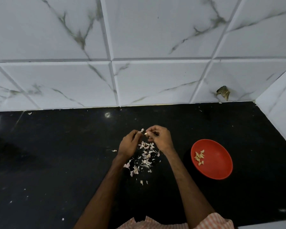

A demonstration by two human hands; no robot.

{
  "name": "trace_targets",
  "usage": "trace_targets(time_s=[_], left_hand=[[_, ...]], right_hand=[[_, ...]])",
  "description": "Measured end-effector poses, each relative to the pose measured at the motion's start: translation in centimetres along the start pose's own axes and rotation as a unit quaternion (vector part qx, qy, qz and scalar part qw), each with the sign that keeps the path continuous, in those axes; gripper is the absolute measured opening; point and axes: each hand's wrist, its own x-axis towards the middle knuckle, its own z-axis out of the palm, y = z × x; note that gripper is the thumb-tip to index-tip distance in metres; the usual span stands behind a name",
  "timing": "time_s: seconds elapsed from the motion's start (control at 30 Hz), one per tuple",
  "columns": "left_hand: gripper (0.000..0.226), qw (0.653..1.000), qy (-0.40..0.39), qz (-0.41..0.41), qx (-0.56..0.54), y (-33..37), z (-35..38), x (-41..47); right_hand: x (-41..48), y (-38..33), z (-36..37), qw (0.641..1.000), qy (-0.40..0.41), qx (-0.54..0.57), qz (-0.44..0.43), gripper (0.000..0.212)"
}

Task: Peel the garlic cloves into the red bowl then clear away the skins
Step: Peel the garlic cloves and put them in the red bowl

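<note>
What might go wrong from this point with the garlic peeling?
1. The right hand pinches the garlic clove above the loose skins, away from the red bowl; a slip would likely drop it among them.
2. The left hand pulls a skin flake; flakes lie scattered across the black counter, so strays may be missed when clearing.

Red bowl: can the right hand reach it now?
Probably yes: the red bowl sits on the counter just right of the right hand, nothing between them; its fingers pinch a garlic clove.
</note>
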Motion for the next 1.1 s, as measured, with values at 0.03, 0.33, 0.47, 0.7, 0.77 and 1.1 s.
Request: trace_targets(time_s=[0.03,0.33,0.47,0.7,0.77,1.1], left_hand=[[0.026,1.0,-0.014,0.01,-0.011,0.1,0.1,-0.1],[0.005,0.998,0.007,0.06,-0.019,0.7,0.4,0.4],[0.009,0.998,0.006,0.038,-0.04,0.5,0.5,0.3],[0.022,0.998,0.011,0.022,-0.055,0.8,0.4,0.0],[0.023,0.998,-0.008,0.027,-0.048,0.8,0.3,0.0],[0.024,0.998,-0.06,-0.008,0.019,-0.1,0.7,0.0]], right_hand=[[0.0,0.0,0.0,1.0,0.002,-0.003,0.001,0.009],[0.0,0.0,0.1,1.0,-0.002,0.03,0.008,0.009],[0.0,0.4,0.1,0.999,-0.006,0.033,0.011,0.014],[-0.2,0.0,0.2,0.997,-0.012,-0.034,-0.065,0.011],[-0.1,0.0,0.3,0.997,0.005,-0.041,-0.068,0.008],[-0.8,0.4,-1.0,0.979,0.048,0.165,0.106,0.004]])
